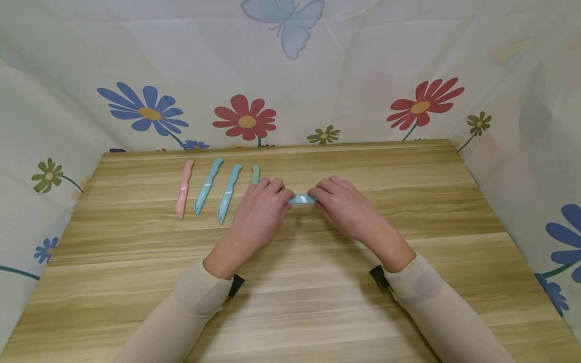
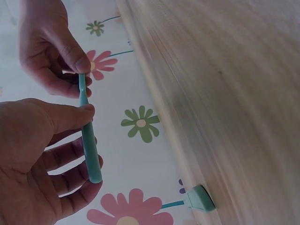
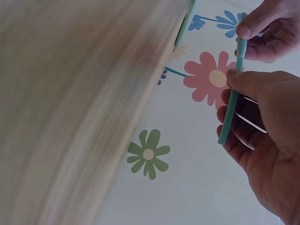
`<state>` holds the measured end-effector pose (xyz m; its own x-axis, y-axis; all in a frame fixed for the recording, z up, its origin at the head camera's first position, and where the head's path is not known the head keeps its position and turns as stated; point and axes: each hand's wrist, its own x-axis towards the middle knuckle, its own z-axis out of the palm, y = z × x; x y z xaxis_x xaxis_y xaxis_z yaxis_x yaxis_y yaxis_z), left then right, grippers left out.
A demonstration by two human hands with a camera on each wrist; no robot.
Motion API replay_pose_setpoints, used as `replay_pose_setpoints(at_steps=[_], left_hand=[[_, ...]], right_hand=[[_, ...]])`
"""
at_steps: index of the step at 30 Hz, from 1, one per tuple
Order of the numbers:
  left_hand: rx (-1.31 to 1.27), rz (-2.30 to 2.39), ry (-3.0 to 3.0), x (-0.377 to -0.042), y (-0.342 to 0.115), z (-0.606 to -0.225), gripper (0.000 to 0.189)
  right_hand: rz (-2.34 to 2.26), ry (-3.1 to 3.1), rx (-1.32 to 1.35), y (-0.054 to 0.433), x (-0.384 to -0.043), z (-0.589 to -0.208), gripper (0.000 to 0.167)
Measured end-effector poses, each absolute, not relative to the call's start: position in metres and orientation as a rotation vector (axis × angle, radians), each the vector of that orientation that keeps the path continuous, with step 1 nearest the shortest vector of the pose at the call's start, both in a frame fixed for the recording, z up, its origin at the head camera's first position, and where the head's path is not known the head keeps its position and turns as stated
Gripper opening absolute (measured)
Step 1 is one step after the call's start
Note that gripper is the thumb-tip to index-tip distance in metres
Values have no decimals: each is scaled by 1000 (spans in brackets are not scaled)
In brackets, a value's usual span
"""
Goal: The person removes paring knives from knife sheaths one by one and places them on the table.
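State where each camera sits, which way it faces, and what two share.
Head: on the head, facing forward and down at the table, lying knives and flowered backdrop; left hand, right hand and sleeved forearms show.
Left wrist: on that wrist, facing along the left hand toward the held blue knife; right hand shows beyond.
Right wrist: on that wrist, facing along the right hand toward the same knife; left hand shows beyond.
Both wrist views share the hands, knife and table edge.

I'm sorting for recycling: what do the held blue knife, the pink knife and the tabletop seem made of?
Held blue knife: probably plastic outside, with a smooth, evenly coloured handle; any metal inside isn't visible. Pink knife: likely plastic too, smooth and similarly moulded-looking. Tabletop: wood or wood-look laminate, softly shiny, with streaked grain.
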<state>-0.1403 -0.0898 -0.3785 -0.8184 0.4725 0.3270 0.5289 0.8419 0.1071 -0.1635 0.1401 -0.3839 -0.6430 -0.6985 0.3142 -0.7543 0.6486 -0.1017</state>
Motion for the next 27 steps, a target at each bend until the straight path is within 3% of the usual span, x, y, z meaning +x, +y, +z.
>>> replay_pose_setpoints(at_steps=[27], left_hand=[[-740,-277,-2762,-140,-92,-377,21]], right_hand=[[319,-2630,1178,142,-165,-383,24]])
